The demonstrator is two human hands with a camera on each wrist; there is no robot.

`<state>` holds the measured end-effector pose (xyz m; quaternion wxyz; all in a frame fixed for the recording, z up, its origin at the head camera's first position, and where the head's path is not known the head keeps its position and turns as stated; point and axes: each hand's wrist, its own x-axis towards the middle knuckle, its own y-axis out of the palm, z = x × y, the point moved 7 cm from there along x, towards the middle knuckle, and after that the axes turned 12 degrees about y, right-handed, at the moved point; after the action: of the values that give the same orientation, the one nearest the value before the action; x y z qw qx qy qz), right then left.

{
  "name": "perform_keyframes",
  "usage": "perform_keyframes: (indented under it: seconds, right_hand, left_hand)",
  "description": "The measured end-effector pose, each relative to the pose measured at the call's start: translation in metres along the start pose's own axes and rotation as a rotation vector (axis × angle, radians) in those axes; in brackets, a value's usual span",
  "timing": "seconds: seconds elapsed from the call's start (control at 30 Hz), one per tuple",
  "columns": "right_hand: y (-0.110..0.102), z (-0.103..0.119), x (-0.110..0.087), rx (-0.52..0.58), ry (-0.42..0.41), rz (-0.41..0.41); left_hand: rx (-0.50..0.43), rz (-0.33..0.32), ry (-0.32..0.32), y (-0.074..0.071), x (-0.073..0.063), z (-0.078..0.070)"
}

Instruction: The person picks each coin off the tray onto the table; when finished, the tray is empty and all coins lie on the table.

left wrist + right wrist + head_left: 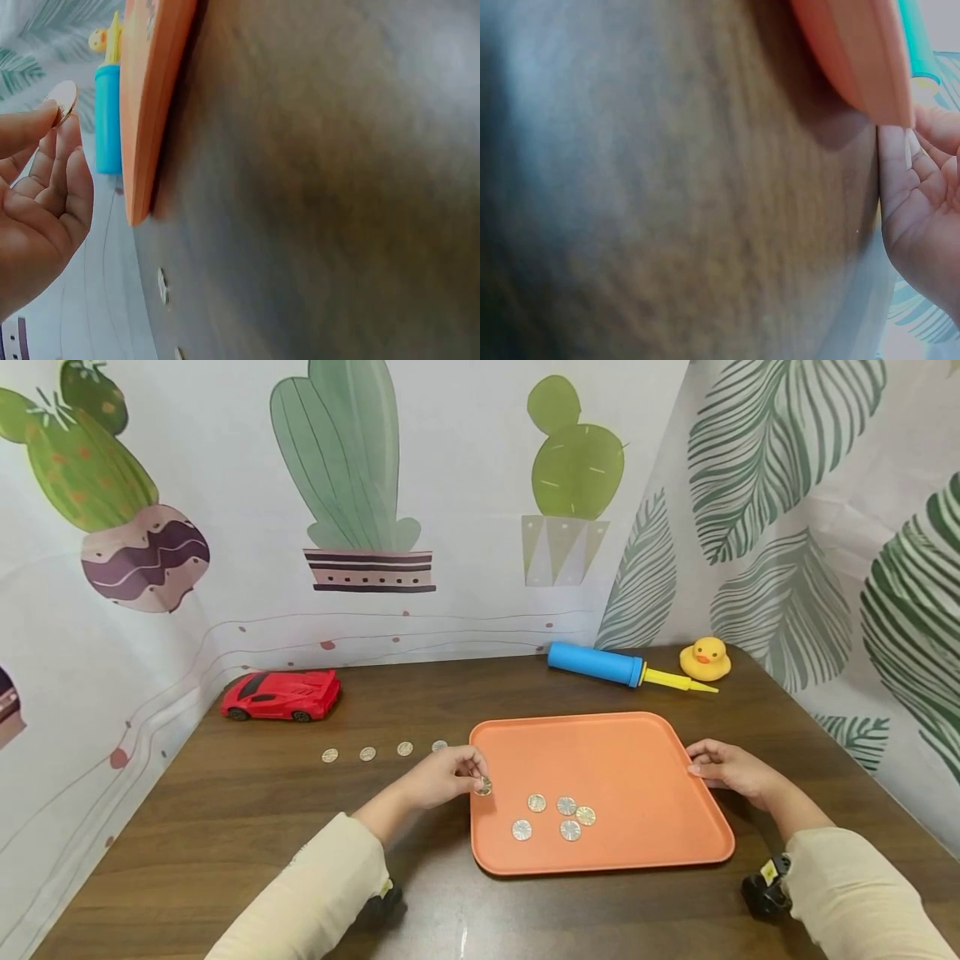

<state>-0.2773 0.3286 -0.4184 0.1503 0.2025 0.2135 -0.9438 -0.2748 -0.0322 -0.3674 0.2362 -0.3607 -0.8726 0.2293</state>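
Note:
Between thumb and fingertips my left hand [450, 774] pinches a coin [483, 787] over the left rim of an orange tray [637, 760]. The left wrist view shows that coin [64, 101] tilted on edge in the left hand [45, 184]. My right hand [735, 770] grips the tray's right rim, thumb on top; the right wrist view has its fingers below the rim. Several gold and silver coins [570, 831] lie in the tray's lower left part. More coins [367, 753] form a row on the table, the rightmost partly behind the left hand.
A red toy car [281, 695] stands at the back left of the brown table [247, 810]. Behind the tray lie a blue and yellow hand pump [600, 663] and a yellow rubber duck [705, 658]. A patterned cloth [480, 502] hangs along the back.

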Motion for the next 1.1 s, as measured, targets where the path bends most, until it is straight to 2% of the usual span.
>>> perform_keyframes:
  seconds: [0.7, 0.83, 0.97, 1.1]
  right_hand:
    - [0.002, 0.001, 0.001, 0.008, -0.01, 0.007]
    - [0.0, 0.001, 0.0, 0.008, -0.01, 0.01]
    - [-0.002, -0.001, 0.0, 0.002, -0.002, 0.002]
    - [-0.002, -0.001, 0.001, 0.007, -0.008, 0.012]
  left_hand:
    - [0.079, -0.162, -0.145, -0.053, -0.029, 0.02]
    - [0.09, -0.186, -0.163, -0.057, -0.033, 0.027]
    - [0.123, -0.175, -0.177, -0.056, -0.034, 0.034]
    - [0.148, -0.147, -0.241, -0.053, -0.037, 0.042]
